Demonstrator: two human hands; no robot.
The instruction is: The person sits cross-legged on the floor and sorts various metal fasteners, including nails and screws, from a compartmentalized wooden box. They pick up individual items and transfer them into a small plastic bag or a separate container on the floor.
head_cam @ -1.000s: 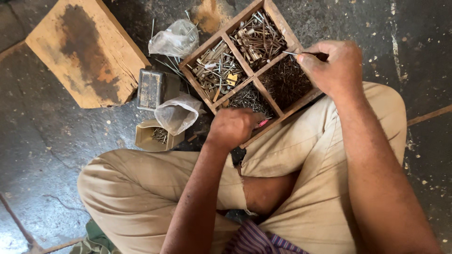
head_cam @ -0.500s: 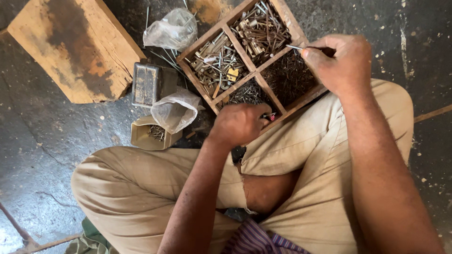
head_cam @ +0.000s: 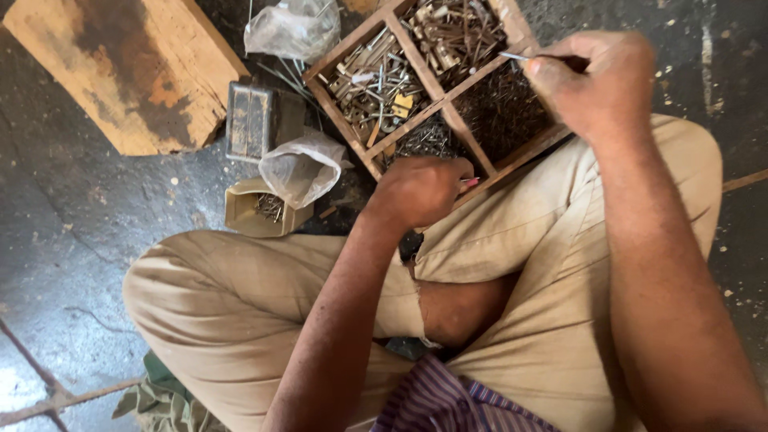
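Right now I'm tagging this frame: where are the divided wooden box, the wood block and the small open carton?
wooden box (head_cam: 445, 99), head view, on its middle divider.
wood block (head_cam: 120, 68), head view, on its stained top face.
small open carton (head_cam: 240, 212), head view, on its near wall.

Brown wood tray (head_cam: 438, 102); khaki trousers (head_cam: 240, 304); purple striped cloth (head_cam: 448, 404); grey floor (head_cam: 72, 216).

A stained wooden board (head_cam: 120, 68) lies on the dark floor (head_cam: 64, 240). Just right of the board sits a small metal tin (head_cam: 250, 120); below the tin, an open cardboard box (head_cam: 260, 210) under a crumpled plastic bag (head_cam: 302, 166).
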